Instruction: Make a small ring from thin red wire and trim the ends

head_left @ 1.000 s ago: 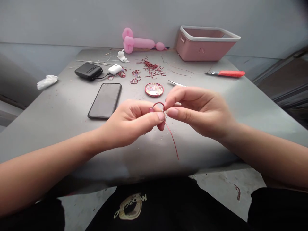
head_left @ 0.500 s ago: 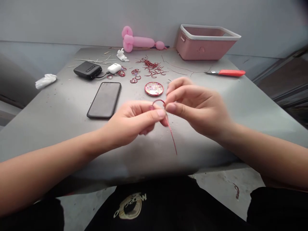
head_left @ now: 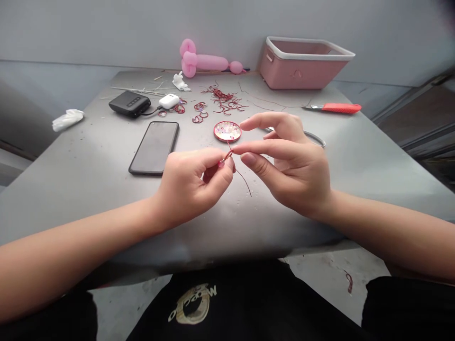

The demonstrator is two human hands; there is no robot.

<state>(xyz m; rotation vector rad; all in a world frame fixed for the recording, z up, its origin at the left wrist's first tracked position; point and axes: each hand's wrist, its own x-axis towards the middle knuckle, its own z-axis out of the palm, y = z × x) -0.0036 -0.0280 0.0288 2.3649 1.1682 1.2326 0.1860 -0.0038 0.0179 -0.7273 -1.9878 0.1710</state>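
Observation:
My left hand [head_left: 199, 180] is closed, pinching a small ring of dark red cord [head_left: 228, 155] with a pink bead [head_left: 222, 163] on it. A loose cord end trails down to the right below the fingertips. My right hand [head_left: 291, 163] is beside it, one fingertip at the top of the cord and the thumb a little apart. A slim grey metal tool [head_left: 316, 138] with a rounded end runs behind the right hand, its middle hidden and seemingly held by the curled fingers. Just beyond both hands lies a round red-rimmed dish [head_left: 227, 131] of small pale and pink beads.
A phone [head_left: 154, 148], a black power bank [head_left: 130, 103] and a white earbud case [head_left: 168, 101] are at left. Finished-looking cord rings [head_left: 200, 117] and red cord scraps [head_left: 224, 97] lie behind the dish. A red-handled knife [head_left: 341, 108], pink basket [head_left: 305, 71] and pink balloon [head_left: 209, 62] are farther back.
The cord ring has turned and sits lower in my left fingers. My right fingers have spread and moved slightly, showing the grey tool's rounded end behind them.

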